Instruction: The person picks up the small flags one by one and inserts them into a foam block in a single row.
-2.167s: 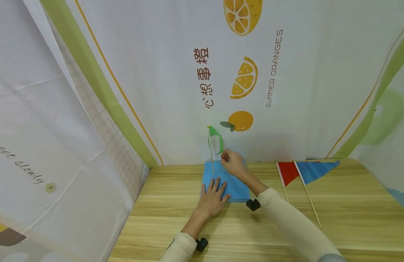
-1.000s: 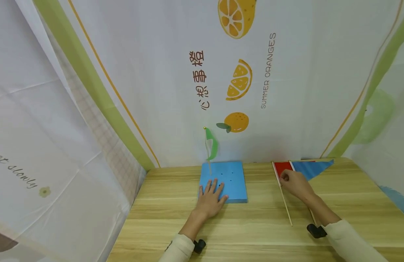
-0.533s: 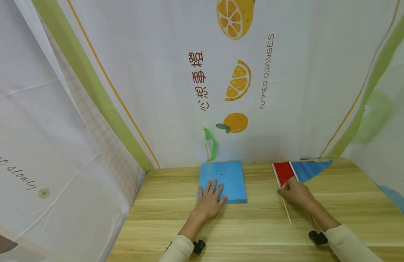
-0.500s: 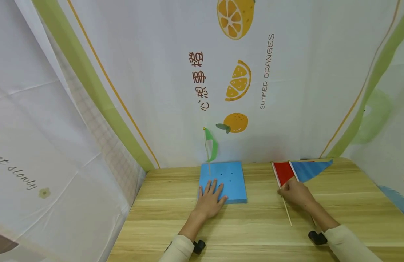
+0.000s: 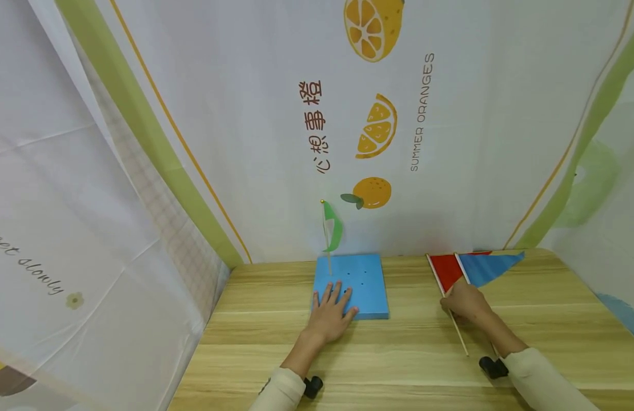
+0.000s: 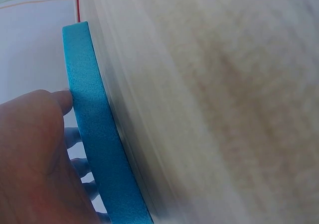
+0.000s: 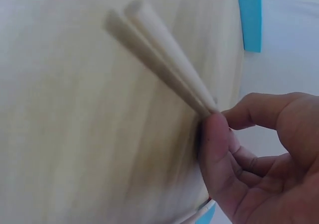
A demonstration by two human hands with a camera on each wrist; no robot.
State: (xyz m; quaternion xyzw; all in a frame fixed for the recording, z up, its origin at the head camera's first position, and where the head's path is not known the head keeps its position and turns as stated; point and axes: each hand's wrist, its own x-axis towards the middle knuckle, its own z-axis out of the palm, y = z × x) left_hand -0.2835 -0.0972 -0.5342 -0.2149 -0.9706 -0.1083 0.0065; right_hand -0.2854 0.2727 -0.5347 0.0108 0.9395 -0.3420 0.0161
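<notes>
My left hand (image 5: 329,319) lies with spread fingers on a blue foam block (image 5: 370,297) with small holes in its top. A green and white flag (image 5: 335,231) stands upright in the block's back left part. To the right, my right hand (image 5: 468,301) pinches the wooden stick of a red flag (image 5: 442,271) between thumb and forefinger. In the right wrist view, the stick (image 7: 169,55) juts out past the fingertips. Beside it lies a blue pennant flag (image 5: 489,268), partly over the red cloth; the hand hides part of its stick.
A wooden table (image 5: 399,365) carries everything. A white cloth (image 5: 276,188) printed with oranges hangs at its back edge, and more cloth (image 5: 116,240) hangs on the left. Black wrist devices sit at both sleeves.
My right hand has gone from beside the green and white flag to the red flag, then down its stick, whose lower end has shifted slightly right. The left hand stays on the block.
</notes>
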